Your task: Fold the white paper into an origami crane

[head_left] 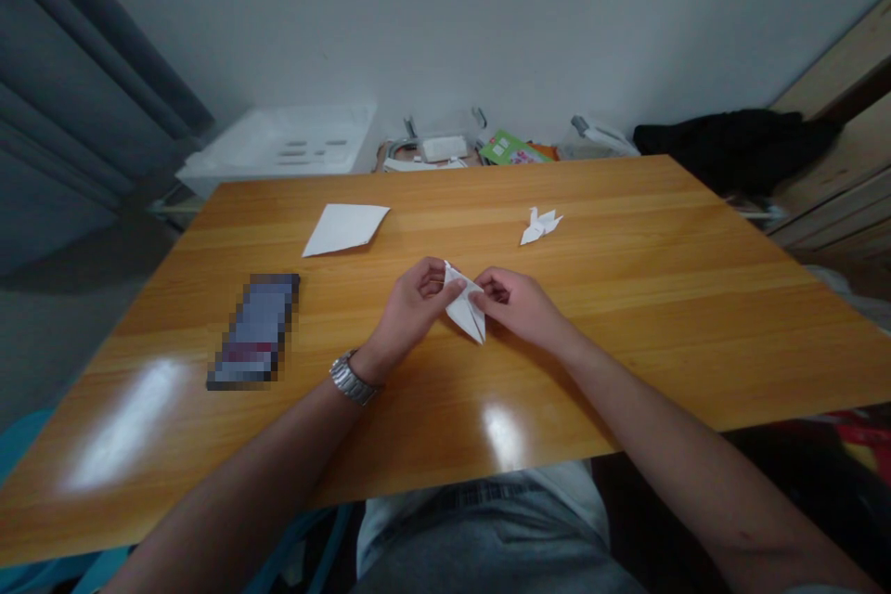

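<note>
A small piece of folded white paper (465,308) is held between both hands just above the wooden table. It has a narrow diamond shape with a slit toward its lower tip. My left hand (419,292) pinches its upper left side, thumb on top; a metal watch circles that wrist. From the other side, my right hand (511,299) grips the right edge with its thumb and curled fingers. Beyond the hands, a finished paper crane (539,225) stands to the right. A flat white sheet of paper (346,229) lies to the left.
A phone (256,331), blurred out, lies on the left of the wooden table (647,297). Behind the far edge are a white plastic tray (278,144), a green booklet (513,148), cables and black cloth (738,147). Blue chair parts show at lower left.
</note>
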### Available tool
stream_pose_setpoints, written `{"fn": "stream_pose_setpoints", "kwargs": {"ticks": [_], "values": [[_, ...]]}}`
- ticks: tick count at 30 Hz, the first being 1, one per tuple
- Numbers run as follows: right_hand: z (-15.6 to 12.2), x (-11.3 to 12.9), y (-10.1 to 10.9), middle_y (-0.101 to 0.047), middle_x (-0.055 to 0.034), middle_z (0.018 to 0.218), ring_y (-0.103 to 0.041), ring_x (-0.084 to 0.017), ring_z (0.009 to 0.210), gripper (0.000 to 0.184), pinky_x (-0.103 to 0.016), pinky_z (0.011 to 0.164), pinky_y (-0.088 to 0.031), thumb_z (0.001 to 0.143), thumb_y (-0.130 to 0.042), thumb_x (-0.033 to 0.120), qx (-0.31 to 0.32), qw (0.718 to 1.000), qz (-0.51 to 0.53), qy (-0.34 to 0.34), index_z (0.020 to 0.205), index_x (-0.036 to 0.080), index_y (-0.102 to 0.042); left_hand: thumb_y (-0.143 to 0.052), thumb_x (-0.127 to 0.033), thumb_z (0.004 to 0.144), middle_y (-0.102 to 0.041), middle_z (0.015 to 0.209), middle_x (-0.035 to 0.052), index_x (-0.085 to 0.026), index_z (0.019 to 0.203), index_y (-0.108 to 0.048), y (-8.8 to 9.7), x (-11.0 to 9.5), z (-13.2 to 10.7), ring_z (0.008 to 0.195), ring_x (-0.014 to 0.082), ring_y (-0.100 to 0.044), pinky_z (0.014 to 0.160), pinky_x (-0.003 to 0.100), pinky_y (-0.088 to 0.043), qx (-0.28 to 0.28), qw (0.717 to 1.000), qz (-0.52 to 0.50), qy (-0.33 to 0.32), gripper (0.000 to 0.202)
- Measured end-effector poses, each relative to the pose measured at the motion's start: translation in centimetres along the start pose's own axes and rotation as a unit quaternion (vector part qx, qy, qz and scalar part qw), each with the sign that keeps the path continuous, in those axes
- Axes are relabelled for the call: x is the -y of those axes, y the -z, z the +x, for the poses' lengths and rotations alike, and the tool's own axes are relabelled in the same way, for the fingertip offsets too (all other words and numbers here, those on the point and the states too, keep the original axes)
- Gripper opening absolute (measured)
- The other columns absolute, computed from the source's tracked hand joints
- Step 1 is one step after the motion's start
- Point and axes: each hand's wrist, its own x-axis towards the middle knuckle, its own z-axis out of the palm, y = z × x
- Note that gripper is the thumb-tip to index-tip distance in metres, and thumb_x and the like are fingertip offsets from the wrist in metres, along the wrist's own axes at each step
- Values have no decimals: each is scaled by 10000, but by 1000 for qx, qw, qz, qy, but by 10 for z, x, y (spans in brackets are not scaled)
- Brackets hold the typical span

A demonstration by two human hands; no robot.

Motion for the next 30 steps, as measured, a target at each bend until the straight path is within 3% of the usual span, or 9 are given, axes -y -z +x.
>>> {"fn": "stream_pose_setpoints", "kwargs": {"ticks": [6,11,14,18,23,30], "values": [[1,-1,-2,-706,-33,880,-672,-179,811,178,-302,756,-519,900,-655,368,-1,998,54,28,941,198,-624,-738,-362,868,-641,827,8,-156,892,-615,1,-3,0,775,124,-616,711,230,-494,-23,1000,-11,-12,241],[2,1,-6,-707,-31,827,-646,-171,740,257,-277,672,-483,912,-646,441,-8,996,89,3,932,185,-656,-742,-346,862,-607,798,-4,-159,880,-589,-1,-6,-2,722,104,-574,651,208,-457,-23,997,-67,6,242],[1,2,-5,-707,-33,817,-626,-168,722,296,-274,654,-464,922,-632,466,-11,998,65,6,915,176,-690,-750,-340,856,-605,782,-4,-163,882,-583,-2,-6,-3,701,101,-567,634,205,-455,-21,996,-90,15,245],[1,1,-1,-692,-25,813,-602,-166,721,318,-276,657,-443,945,-606,478,-12,999,25,21,927,177,-706,-750,-336,864,-625,795,-7,-179,1035,-617,-1,-7,-3,699,100,-573,645,207,-468,-20,995,-102,10,267],[1,2,6,-690,-29,831,-602,-171,755,320,-279,688,-438,969,-576,469,-9,999,-17,48,929,180,-706,-738,-342,874,-644,861,26,-152,937,-669,2,-7,-2,780,112,-596,701,216,-488,-39,997,-73,0,212],[-2,9,12,-696,-24,847,-604,-174,763,320,-278,698,-437,981,-557,471,-10,996,-64,65,932,193,-706,-728,-309,876,-667,893,28,-162,966,-671,4,-7,-1,796,114,-614,717,219,-496,-49,998,-18,-30,181]]}}
